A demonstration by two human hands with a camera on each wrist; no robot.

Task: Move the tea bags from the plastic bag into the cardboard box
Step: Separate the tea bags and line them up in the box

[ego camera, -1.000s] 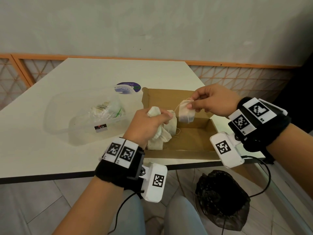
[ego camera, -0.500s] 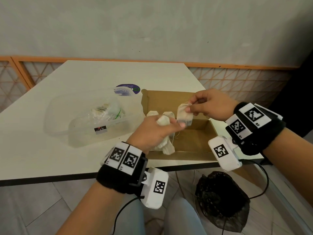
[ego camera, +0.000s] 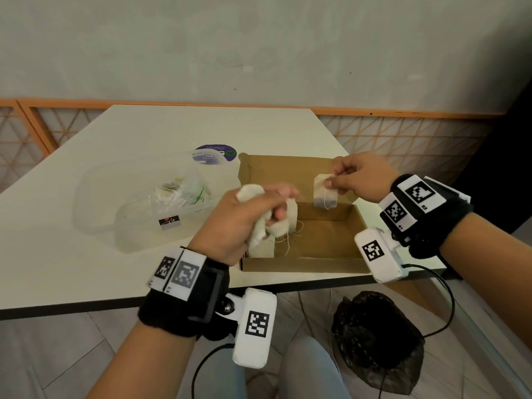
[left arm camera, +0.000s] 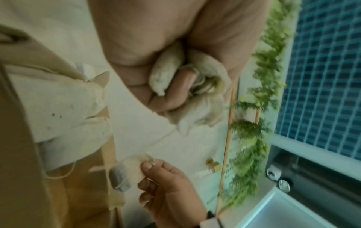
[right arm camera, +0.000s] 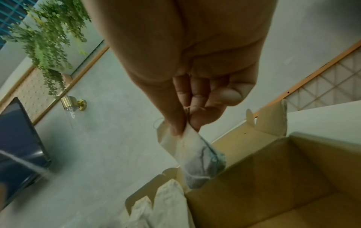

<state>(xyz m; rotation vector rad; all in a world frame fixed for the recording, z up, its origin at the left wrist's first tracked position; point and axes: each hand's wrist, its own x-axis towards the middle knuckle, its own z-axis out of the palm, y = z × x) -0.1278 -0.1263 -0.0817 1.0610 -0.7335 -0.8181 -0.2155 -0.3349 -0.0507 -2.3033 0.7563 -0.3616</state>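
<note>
An open brown cardboard box (ego camera: 322,243) stands at the table's near right corner. Over its left end my left hand (ego camera: 276,208) grips a crumpled bunch of white tea bags (ego camera: 269,226), fingers curled round the bunch (left arm camera: 170,74). Over the box's far side my right hand (ego camera: 331,181) pinches a single tea bag (ego camera: 325,194) by its top edge, so that bag (right arm camera: 195,154) hangs above the open box (right arm camera: 273,177). A few tea bags (ego camera: 262,247) lean against the box's left wall (right arm camera: 166,205). The crumpled plastic bag (ego camera: 178,194) lies to the left.
The plastic bag sits inside a clear plastic tub (ego camera: 138,226) left of the box. A round purple label (ego camera: 214,152) lies behind the tub. The table's front edge (ego camera: 86,305) runs just below my wrists. A black bag (ego camera: 377,341) sits on the floor beneath.
My hands met half a second ago at the bunch. My right hand has since drawn the single tea bag away to the right, and the left hand keeps the bunch.
</note>
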